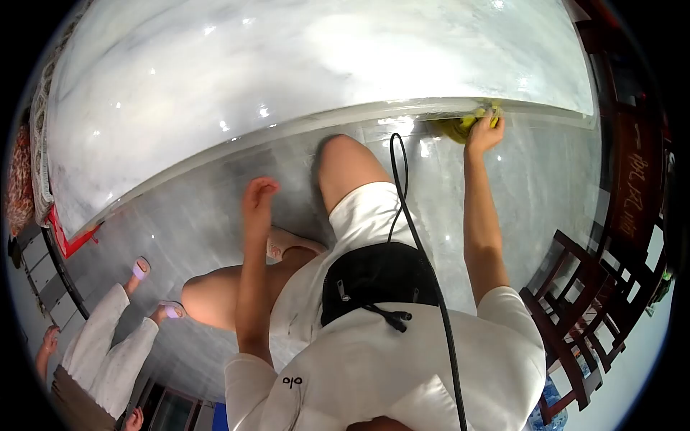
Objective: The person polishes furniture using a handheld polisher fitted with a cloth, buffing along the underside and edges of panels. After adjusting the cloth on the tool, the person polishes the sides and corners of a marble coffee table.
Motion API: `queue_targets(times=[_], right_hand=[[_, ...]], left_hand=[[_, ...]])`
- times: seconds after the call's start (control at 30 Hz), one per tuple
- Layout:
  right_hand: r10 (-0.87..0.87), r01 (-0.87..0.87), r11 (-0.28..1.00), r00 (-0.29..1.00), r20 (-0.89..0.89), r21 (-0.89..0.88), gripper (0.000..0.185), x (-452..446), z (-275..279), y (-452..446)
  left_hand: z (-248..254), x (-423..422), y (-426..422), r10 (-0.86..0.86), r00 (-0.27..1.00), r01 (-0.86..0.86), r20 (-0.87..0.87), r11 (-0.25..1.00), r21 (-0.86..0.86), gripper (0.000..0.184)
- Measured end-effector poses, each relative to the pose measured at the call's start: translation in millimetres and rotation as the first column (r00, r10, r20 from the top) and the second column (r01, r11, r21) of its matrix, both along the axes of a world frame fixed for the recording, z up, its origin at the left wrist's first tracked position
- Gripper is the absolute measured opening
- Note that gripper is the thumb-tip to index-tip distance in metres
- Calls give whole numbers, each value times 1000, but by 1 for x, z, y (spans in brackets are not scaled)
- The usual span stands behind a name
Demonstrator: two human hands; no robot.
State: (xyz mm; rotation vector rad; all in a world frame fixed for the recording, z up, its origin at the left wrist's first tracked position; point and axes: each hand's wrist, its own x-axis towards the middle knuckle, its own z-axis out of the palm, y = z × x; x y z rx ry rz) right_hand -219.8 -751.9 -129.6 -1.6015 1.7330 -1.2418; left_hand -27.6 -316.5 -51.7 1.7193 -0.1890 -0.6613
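My right hand (486, 132) is closed on a yellow cloth (454, 130), pressed against the edge (388, 111) of a broad, pale marble-look slab (302, 57). Part of the cloth hangs below the edge, and my fingers hide some of it. My left hand (260, 195) hovers to the left of my bent knee, over the grey floor. Its fingers are loosely curled, with nothing visible in them, and it touches neither the slab nor the cloth.
Dark wooden furniture (575, 302) stands close on my right. Another person's legs (108, 345) and pink slippers (171, 309) are at the lower left. A red object (68, 233) lies by the slab's left corner. A black cable (431, 276) hangs over my body.
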Motion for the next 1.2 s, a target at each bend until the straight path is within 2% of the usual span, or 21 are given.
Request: queue_targets(times=[0.1, 0.13, 0.2, 0.23, 0.27, 0.3, 0.33, 0.37, 0.4, 0.43, 0.53, 0.6, 0.63, 0.7, 0.77, 0.87, 0.97, 1.03, 1.1, 1.17, 1.2], right_hand=[[59, -59, 998, 992, 111, -8, 34, 27, 15, 33], [144, -133, 986, 982, 122, -97, 34, 34, 14, 47], [296, -281, 953, 943, 149, -117, 31, 46, 3, 84], [328, -338, 940, 928, 179, 33, 29, 54, 6, 110], [422, -448, 888, 883, 206, 104, 27, 65, 13, 136], [562, -566, 824, 821, 99, 17, 24, 72, 1, 156], [699, -713, 690, 701, 143, 126, 23, 81, 16, 178], [841, -839, 538, 541, -18, -77, 21, 96, -3, 190], [897, -926, 373, 346, -275, 51, 25, 110, 10, 205], [923, -956, 274, 231, -307, 105, 28, 131, 21, 215], [905, -986, 160, 125, -408, 52, 29, 152, 25, 239], [913, -978, 201, 170, -370, 47, 30, 147, 33, 249], [927, -989, 138, 113, -357, 46, 31, 143, 44, 250], [943, -997, 1, -26, -330, 83, 34, 130, 59, 240], [995, -999, -29, -33, -95, 44, 36, 121, 88, 239], [1000, -999, -13, -13, 5, 38, 37, 111, 130, 236], [960, -985, -21, 29, 280, 172, 32, 107, 152, 232], [880, -982, -45, 49, 473, 186, 40, 108, 158, 234], [677, -981, -123, 28, 736, 150, 34, 114, 152, 240], [337, -969, -214, 45, 940, 123, 40, 120, 158, 255], [233, -968, -240, 15, 972, 72, 45, 126, 156, 263]], left_hand=[[-9, 0, -1, -27, 998, 24, -55, 998, -51, 15], [-8, 0, -3, -19, 999, 16, -50, 999, -51, 15], [-2, -3, -6, -64, 993, 54, -99, 994, -99, 15], [3, -4, -7, -55, 994, 46, -96, 994, -97, 15], [10, -5, -8, -69, 994, 60, -86, 993, -103, 14], [14, -5, -8, -84, 994, 75, -76, 991, -110, 14], [15, -5, -6, -74, 995, 66, -73, 992, -109, 14], [16, -4, -3, -74, 994, 65, -77, 991, -117, 14], [16, -2, 0, -72, 994, 62, -78, 990, -125, 15], [18, 2, 5, -56, 996, 47, -75, 991, -122, 15], [18, 6, 18, -49, 996, 41, -75, 993, -108, 16], [10, 13, 28, -58, 997, 54, -43, 993, -106, 16], [7, 17, 30, -43, 999, 39, -34, 994, -106, 16], [3, 17, 28, -25, 1000, 25, 0, 1000, 10, 20], [6, 18, 28, -29, 999, 29, 15, 999, 32, 23], [14, 19, 20, -217, 976, 217, 15, 969, -115, 28], [29, 23, 14, -292, 954, 299, 67, 924, -237, 33], [46, 25, 13, -383, 917, 398, 109, 885, -242, 45], [51, 26, 10, -394, 907, 422, 149, 843, -334, 53], [61, 25, 8, -389, 903, 430, 183, 828, -361, 67], [70, 24, 12, -418, 907, 342, -45, 796, -499, 66]])
